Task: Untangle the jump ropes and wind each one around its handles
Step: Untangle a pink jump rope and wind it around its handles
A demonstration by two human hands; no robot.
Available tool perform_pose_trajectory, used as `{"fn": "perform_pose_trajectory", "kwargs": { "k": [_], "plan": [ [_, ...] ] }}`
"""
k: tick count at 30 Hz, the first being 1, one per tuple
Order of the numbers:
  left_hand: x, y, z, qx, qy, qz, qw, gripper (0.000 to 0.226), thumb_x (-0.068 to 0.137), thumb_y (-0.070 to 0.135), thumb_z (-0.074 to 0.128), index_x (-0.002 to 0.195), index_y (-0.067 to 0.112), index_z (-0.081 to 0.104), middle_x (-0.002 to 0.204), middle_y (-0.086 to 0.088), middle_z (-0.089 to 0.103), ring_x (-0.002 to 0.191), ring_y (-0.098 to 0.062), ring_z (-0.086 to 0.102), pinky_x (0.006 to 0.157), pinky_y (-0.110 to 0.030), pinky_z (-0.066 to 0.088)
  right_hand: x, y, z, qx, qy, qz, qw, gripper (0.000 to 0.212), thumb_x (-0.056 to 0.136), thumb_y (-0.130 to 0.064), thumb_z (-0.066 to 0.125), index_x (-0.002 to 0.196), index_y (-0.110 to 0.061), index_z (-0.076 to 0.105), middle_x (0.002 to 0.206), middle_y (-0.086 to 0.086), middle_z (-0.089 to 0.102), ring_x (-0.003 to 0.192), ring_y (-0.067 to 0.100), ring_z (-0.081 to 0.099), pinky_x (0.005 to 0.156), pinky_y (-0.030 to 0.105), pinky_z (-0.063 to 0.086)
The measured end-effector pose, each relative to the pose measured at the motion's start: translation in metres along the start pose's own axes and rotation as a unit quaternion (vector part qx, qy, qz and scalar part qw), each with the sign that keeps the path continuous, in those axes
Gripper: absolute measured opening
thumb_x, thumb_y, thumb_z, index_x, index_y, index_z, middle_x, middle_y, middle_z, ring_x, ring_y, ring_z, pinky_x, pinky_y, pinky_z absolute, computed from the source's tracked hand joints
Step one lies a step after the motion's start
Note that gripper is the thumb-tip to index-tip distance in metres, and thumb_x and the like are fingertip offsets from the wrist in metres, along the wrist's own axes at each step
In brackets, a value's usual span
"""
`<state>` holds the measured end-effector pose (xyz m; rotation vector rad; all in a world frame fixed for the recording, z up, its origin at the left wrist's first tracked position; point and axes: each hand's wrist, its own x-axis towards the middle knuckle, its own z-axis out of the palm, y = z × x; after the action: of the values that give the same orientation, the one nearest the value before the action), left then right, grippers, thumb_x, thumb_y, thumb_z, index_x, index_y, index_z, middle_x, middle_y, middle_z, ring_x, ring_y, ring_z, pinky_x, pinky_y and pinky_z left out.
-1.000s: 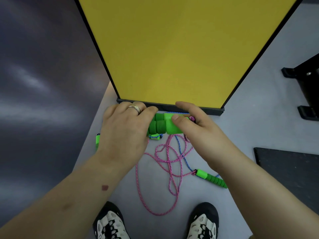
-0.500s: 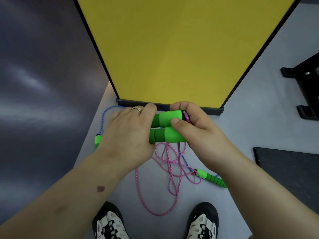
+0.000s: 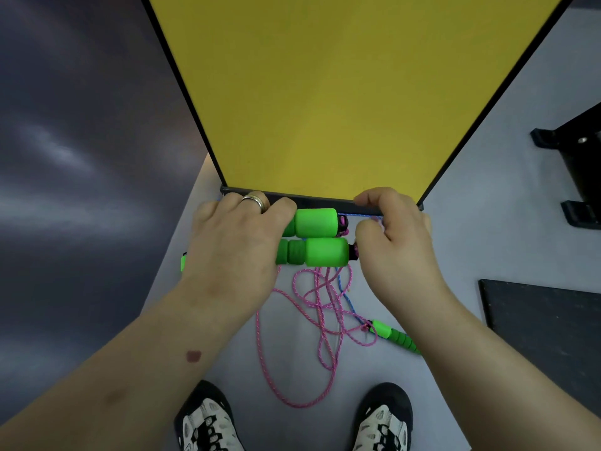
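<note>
The left hand (image 3: pixel 234 252) gripped two green handles (image 3: pixel 320 242) side by side, fingers curled round their left ends, above the grey floor (image 3: pixel 487 242) near the yellow board's bottom edge (image 3: pixel 325 203). The right hand (image 3: pixel 396 249) pinched pink rope (image 3: pixel 312 307) just at the handles' right ends. Pink loops hung down to the floor, crossing a blue rope (image 3: pixel 346 297). A third green handle (image 3: pixel 395 336) lay on the floor under the right forearm; another (image 3: pixel 183 262) showed beside the left wrist
</note>
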<state>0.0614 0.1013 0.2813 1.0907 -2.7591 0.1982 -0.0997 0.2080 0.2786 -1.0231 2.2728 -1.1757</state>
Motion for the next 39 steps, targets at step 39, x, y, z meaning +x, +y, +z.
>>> {"fn": "perform_pose_trajectory", "kwargs": {
  "k": [39],
  "plan": [
    [0.006,-0.01,-0.032,-0.03,-0.01,0.032,0.999,0.037,0.063,0.025,0.073,0.093,0.03,0.052,0.076,0.005,0.054,0.075,-0.027,0.056,0.06,-0.037,0.041,0.012,0.012,-0.004,0.077,-0.149,-0.101,0.981,0.028,0.095,-0.007,0.047,0.087,-0.031,0.058,0.074,-0.012,0.06,0.069,0.005,0.055,0.067,0.03,0.047]
  ]
}}
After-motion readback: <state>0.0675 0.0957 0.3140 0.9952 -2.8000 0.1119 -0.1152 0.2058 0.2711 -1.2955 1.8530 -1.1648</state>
